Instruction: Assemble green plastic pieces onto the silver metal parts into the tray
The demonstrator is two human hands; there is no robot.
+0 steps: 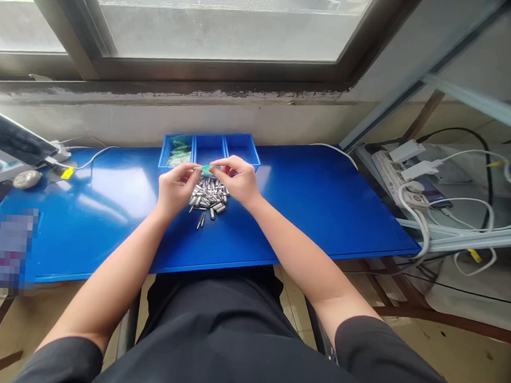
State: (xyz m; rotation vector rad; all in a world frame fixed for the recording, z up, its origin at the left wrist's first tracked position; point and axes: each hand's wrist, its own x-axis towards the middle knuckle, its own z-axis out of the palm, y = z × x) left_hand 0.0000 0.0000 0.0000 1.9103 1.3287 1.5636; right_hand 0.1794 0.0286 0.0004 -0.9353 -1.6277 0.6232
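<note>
My left hand (177, 188) and my right hand (240, 182) meet above the blue table, each pinching one end of a small green packet (206, 169). It looks thin and partly see-through; its exact kind is hard to make out. Just below the fingers lies a loose pile of small silver metal pieces (210, 194), some blocky, some slim like pins or bits. Behind the hands stands a blue bin (243, 138) with three compartments. Similar green packets (180, 149) fill its left compartment; the fingers cover part of the bin's front.
The blue table (315, 200) runs beneath a window. At the left are a dark-screened device (16, 136) and a white cable with a yellow tag (68, 173). Rightward, a metal frame (462, 236) holds a power strip (395, 179) with plugs and tangled cables.
</note>
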